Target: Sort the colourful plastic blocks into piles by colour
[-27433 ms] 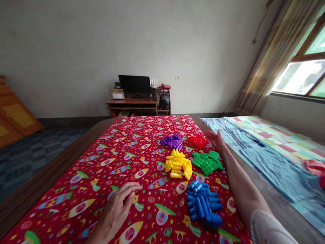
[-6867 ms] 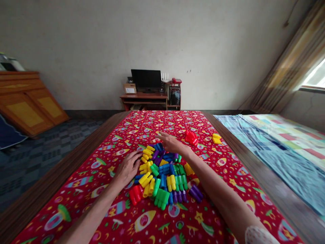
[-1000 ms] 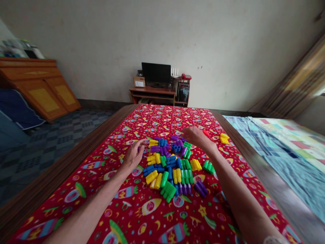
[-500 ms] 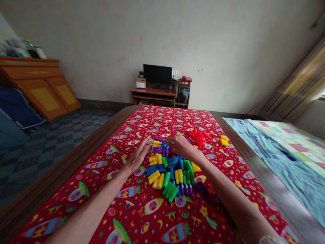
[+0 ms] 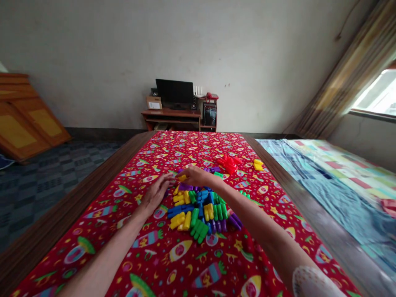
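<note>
A heap of plastic building blocks in blue, green, yellow and purple lies on the red patterned cloth. At the far left of the heap, my right hand has its fingers closed on a yellow building block. My left hand rests at the heap's left side, fingers stretched out and loosely apart. Just under its fingers a purple block partly shows. My right forearm hides part of the heap's right side.
Red blocks form a separate pile behind the heap, with yellow blocks to their right. The table's dark wooden edge borders the cloth. A bed stands at the right, a desk with a monitor beyond.
My right hand has moved left across the far side of the heap, onto a yellow block. The left hand stays beside the heap. The view has turned right.
</note>
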Demonstrator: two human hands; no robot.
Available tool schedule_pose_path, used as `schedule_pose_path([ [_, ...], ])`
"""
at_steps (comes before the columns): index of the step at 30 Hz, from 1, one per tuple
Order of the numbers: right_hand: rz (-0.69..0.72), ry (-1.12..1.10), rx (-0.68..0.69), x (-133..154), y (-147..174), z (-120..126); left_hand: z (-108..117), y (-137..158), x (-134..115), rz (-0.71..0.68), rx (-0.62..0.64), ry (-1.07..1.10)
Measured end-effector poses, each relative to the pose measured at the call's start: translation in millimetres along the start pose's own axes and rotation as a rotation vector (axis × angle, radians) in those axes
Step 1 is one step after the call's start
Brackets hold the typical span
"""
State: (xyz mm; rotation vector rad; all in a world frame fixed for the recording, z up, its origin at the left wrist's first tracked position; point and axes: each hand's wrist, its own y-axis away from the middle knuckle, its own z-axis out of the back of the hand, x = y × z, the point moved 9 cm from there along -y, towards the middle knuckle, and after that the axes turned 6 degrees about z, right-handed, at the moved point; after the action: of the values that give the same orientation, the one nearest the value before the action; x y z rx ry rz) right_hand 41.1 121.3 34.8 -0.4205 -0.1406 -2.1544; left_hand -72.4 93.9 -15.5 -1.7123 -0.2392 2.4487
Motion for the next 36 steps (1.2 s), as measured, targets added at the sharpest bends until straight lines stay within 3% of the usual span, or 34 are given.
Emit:
schedule_pose_path([
  [3, -0.057, -0.036, -0.197, -11.4, 23.3, 18.3, -14.0, 1.4, -11.6, -0.114, 0.097, -0.216],
  [7, -0.157, -0.042, -0.491, -39.0, 76.5, 56.7, -19.7, 3.3, -17.0, -0.187, 0.114, -0.344],
  [10, -0.311, 0.115, -0.644, -81.4, 135.4, 88.4, -20.5, 3.8, -17.9, -0.213, 0.132, -0.369],
  [12, -0.514, 0.250, -0.707, -119.8, 179.3, 103.9, -18.3, 3.2, -18.3, -0.223, 0.120, -0.377],
  [16, -0.765, 0.409, -0.673, -176.2, 235.5, 107.2, -8.3, 0.0, -16.2, -0.198, 0.032, -0.409],
  [22, -0.852, 0.406, -0.495, -204.6, 241.0, 80.2, -0.4, -0.1, -16.3, -0.214, -0.039, -0.445],
  [25, -0.792, 0.385, -0.515, -196.7, 231.0, 82.7, 4.1, 0.5, -16.2, -0.198, -0.080, -0.399],
  [28, -0.617, 0.386, -0.629, -162.8, 209.9, 97.0, 9.2, 2.8, -22.4, -0.194, -0.143, -0.336],
  [31, -0.344, 0.252, -0.616, -105.4, 171.0, 91.4, 9.0, 7.5, -36.6, -0.204, -0.178, -0.310],
  [34, -0.009, 0.037, -0.458, -30.5, 130.1, 60.2, -5.2, 15.7, -58.6, -0.262, -0.128, -0.352],
  [36, 0.139, -0.025, -0.401, 11.4, 115.8, 41.5, -18.5, 22.9, -73.6, -0.312, -0.077, -0.370],
])
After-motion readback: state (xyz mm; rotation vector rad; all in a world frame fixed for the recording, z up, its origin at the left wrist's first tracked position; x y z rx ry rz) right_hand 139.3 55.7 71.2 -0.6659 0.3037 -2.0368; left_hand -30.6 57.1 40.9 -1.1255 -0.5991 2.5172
